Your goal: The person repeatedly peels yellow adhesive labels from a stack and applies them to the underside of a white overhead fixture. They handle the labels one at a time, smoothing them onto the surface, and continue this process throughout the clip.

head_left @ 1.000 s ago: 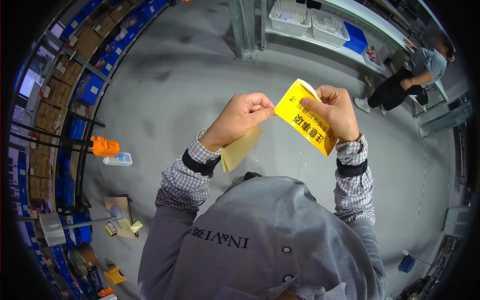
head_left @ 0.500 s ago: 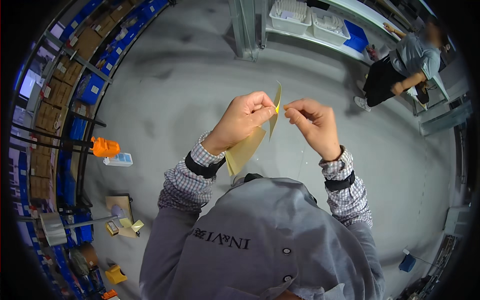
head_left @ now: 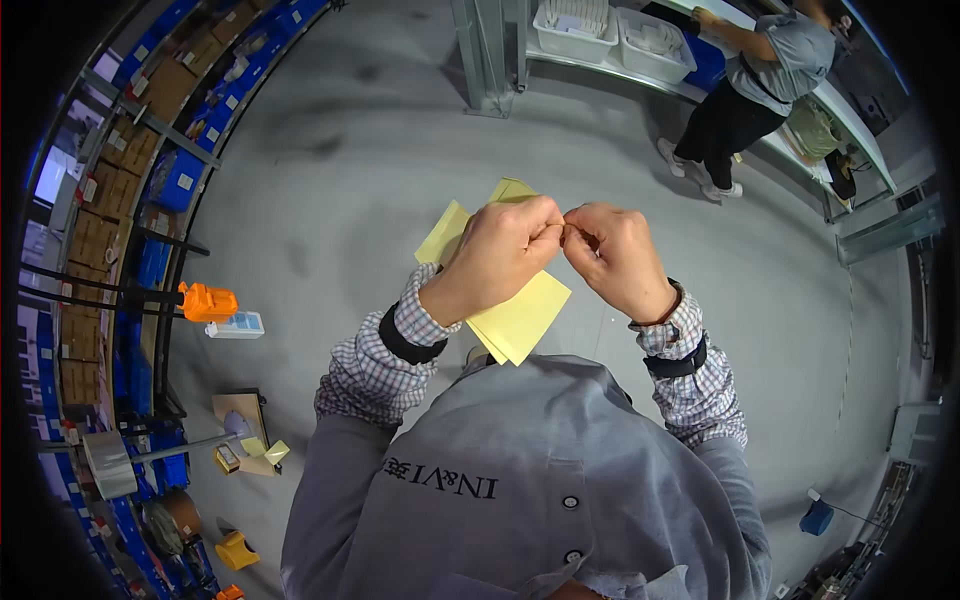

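Note:
Several yellow paper sheets [head_left: 522,318] fan out beneath my left hand [head_left: 508,240], showing on both its far and its near side. That hand is closed on them, thumb and fingers pinched together. My right hand [head_left: 618,258] is closed as well, its thumb and forefinger pinched right against the left fingertips. Whatever lies between the right fingertips is too small and hidden to make out. Both hands are held up in front of my chest, above the grey floor.
Shelving with blue bins [head_left: 178,180] and cardboard boxes [head_left: 100,205] lines the left. An orange holder [head_left: 208,302] sticks out there, above a small wooden stand [head_left: 240,425]. White tubs [head_left: 574,32] rest on a far bench; a co-worker [head_left: 765,85] stands beside it.
My right hand has come left until its fingertips meet the left ones. The sheets have turned and show flatter and wider. The co-worker has shifted left, arm stretched over the bench.

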The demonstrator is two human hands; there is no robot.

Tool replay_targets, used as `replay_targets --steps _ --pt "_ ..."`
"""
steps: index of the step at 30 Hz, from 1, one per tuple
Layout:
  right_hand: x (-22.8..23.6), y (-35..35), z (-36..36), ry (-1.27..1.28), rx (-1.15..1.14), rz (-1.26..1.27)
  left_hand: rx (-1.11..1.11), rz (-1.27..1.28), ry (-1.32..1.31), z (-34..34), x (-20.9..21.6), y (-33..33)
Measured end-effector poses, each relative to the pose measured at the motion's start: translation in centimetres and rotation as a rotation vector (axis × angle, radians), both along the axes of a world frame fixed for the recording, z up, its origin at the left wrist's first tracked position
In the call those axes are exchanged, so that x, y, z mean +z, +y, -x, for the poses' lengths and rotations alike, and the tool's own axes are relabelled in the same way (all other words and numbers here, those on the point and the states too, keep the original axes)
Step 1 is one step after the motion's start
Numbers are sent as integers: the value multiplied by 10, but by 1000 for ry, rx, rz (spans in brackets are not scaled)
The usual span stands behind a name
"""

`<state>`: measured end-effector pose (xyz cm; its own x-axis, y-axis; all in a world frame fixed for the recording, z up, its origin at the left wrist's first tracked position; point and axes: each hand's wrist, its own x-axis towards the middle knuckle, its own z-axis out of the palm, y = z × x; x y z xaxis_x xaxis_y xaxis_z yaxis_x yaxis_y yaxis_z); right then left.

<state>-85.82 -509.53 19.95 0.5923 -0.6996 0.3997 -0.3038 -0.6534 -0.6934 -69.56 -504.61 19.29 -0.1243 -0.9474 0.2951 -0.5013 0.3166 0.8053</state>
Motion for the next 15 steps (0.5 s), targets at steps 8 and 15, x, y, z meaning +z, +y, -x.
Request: replay_targets --steps 8,15 --pt "-6 -2 5 -163 73 -563 -132 -231 372 -5 1 1" --pt "-7 -1 7 -370 206 -702 -191 -345 500 -8 13 3"
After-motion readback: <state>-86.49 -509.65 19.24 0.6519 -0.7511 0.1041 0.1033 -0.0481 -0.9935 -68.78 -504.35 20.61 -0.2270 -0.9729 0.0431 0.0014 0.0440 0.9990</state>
